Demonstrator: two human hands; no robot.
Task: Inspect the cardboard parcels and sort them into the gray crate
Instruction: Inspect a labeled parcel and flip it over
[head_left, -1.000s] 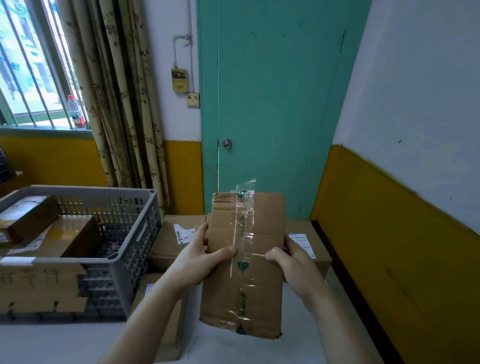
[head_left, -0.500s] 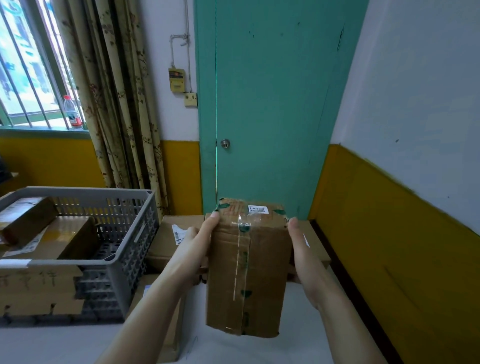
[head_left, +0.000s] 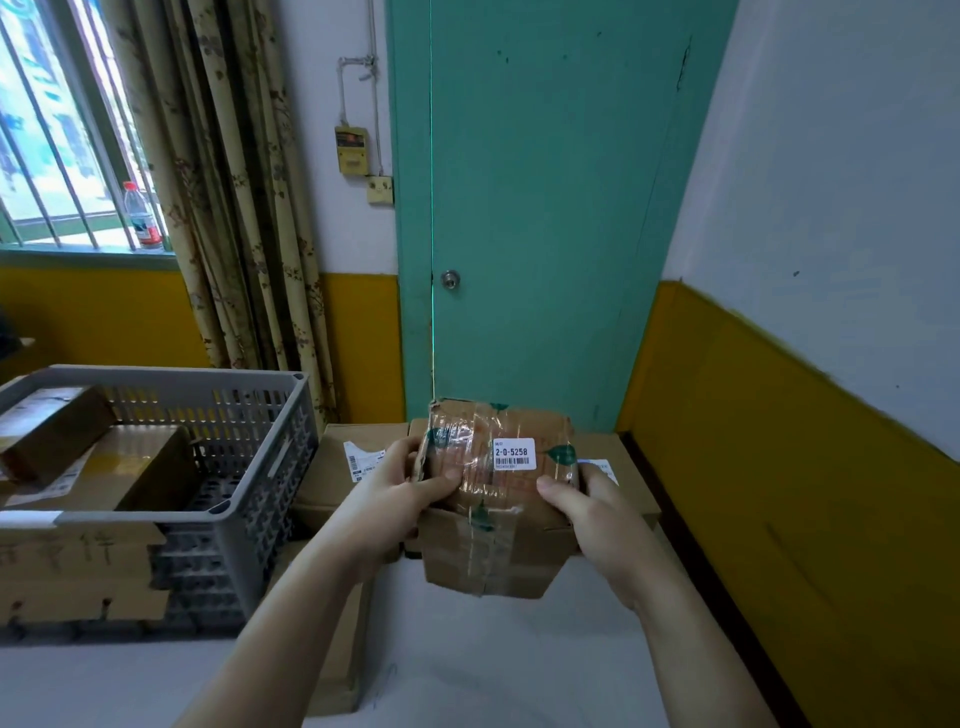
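A worn, taped cardboard parcel (head_left: 498, 519) is held in the air in front of me, its end face with a white barcode label "2-0-5258" turned up toward the camera. My left hand (head_left: 387, 512) grips its left side and my right hand (head_left: 597, 512) grips its right side, thumbs on the taped end. The gray crate (head_left: 208, 447) stands to the left, holding two brown parcels (head_left: 54, 434). More flat parcels (head_left: 332, 467) lie on the table behind the held one.
A white table (head_left: 467, 660) lies below my arms. A cardboard box (head_left: 78, 566) with handwriting leans against the crate's front. Another parcel (head_left: 343, 649) lies under my left forearm. A green door, yellow-and-white walls and a curtained window stand beyond.
The parcel has been tipped toward me: first its long taped face showed, now its labelled end faces up. Both hands shifted from the front to its sides.
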